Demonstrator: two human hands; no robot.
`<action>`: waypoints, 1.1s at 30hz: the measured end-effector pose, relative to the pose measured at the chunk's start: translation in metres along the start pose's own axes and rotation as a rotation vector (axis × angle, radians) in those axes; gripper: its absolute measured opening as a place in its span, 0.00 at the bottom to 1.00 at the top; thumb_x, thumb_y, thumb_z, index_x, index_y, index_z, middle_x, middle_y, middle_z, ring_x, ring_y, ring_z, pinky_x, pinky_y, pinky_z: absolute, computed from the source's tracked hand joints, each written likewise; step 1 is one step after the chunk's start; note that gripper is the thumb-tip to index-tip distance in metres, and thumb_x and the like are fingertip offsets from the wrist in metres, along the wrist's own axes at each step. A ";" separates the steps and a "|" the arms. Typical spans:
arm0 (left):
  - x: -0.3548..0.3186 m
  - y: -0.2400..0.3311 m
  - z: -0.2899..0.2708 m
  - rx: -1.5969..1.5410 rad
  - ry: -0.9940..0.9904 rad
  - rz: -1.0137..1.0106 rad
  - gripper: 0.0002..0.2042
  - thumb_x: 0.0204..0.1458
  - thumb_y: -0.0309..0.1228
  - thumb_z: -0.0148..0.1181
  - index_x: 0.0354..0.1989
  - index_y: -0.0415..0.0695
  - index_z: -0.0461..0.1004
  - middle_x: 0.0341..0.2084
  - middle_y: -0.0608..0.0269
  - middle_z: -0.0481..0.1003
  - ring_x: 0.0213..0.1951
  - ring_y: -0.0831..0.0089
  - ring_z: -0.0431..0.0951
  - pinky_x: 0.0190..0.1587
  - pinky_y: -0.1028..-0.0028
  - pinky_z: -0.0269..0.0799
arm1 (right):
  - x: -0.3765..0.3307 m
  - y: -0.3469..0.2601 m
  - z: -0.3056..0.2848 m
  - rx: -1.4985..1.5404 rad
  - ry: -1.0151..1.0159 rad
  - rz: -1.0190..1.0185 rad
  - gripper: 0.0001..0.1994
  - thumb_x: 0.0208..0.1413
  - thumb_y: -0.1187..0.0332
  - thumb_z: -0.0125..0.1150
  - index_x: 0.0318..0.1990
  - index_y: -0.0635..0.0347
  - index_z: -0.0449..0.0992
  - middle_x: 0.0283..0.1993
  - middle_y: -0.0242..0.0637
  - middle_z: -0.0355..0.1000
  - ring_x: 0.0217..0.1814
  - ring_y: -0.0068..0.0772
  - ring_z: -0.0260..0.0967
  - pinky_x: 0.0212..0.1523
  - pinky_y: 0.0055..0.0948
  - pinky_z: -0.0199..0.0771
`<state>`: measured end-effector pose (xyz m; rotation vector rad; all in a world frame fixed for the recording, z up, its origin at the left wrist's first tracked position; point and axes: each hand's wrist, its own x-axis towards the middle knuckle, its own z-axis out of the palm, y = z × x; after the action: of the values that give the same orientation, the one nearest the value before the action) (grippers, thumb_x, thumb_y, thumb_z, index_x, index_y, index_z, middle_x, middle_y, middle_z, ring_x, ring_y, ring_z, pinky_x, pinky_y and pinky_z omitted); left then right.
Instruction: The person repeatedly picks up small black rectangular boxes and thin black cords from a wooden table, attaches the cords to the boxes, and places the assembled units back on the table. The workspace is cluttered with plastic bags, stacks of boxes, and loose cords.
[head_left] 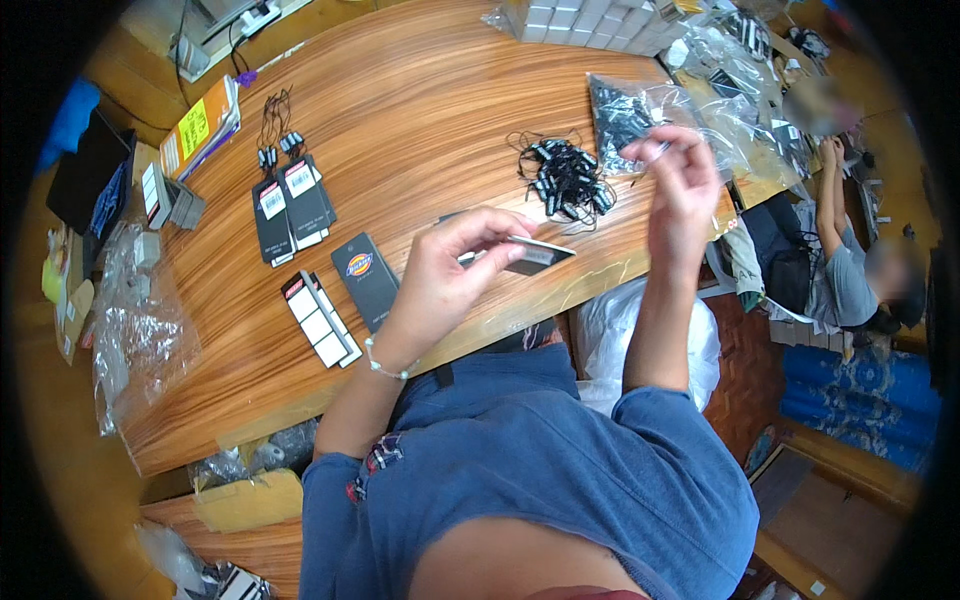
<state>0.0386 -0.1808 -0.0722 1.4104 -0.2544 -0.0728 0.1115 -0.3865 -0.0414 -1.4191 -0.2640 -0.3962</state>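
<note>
Pinching hang tag (543, 257), left hand (465, 258) likely leaves its end free; right hand (682, 190), two o'clock, can't tell if holding.

Blue short-sleeved top (540, 430), plaid patch (385, 453), pale beaded bracelet (384, 370)

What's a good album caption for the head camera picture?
Left hand holding a card, right hand raised near tangled black cords on a wooden table.
</note>
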 end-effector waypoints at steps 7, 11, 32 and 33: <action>-0.005 -0.005 0.006 0.184 -0.110 -0.070 0.04 0.46 0.20 0.56 0.30 0.36 0.74 0.31 0.59 0.76 0.35 0.74 0.75 0.39 0.77 0.70 | -0.051 -0.008 0.041 0.288 -0.386 0.432 0.07 0.49 0.78 0.57 0.36 0.64 0.68 0.32 0.37 0.73 0.38 0.23 0.72 0.37 0.19 0.71; -0.012 0.000 0.003 0.199 -0.124 -0.128 0.04 0.45 0.20 0.56 0.30 0.34 0.74 0.27 0.60 0.76 0.32 0.76 0.75 0.38 0.77 0.69 | -0.039 -0.001 0.043 0.493 -0.264 0.422 0.06 0.50 0.77 0.56 0.35 0.62 0.68 0.33 0.41 0.73 0.36 0.28 0.72 0.40 0.24 0.71; 0.011 0.075 -0.110 0.473 0.583 0.436 0.07 0.51 0.20 0.53 0.39 0.37 0.71 0.36 0.58 0.74 0.38 0.76 0.74 0.42 0.79 0.70 | 0.050 -0.078 0.134 0.806 -0.443 -0.231 0.06 0.49 0.76 0.57 0.34 0.70 0.71 0.28 0.45 0.74 0.29 0.30 0.74 0.33 0.23 0.76; 0.011 0.086 -0.122 0.502 0.592 0.458 0.08 0.51 0.21 0.53 0.40 0.36 0.71 0.36 0.58 0.74 0.38 0.76 0.74 0.42 0.79 0.71 | 0.049 -0.079 0.142 0.825 -0.458 -0.260 0.05 0.48 0.77 0.57 0.33 0.70 0.73 0.27 0.44 0.74 0.29 0.30 0.74 0.33 0.23 0.76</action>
<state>0.0677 -0.0507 -0.0030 1.7620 -0.0946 0.8239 0.1307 -0.2598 0.0699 -0.6384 -0.8819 -0.1283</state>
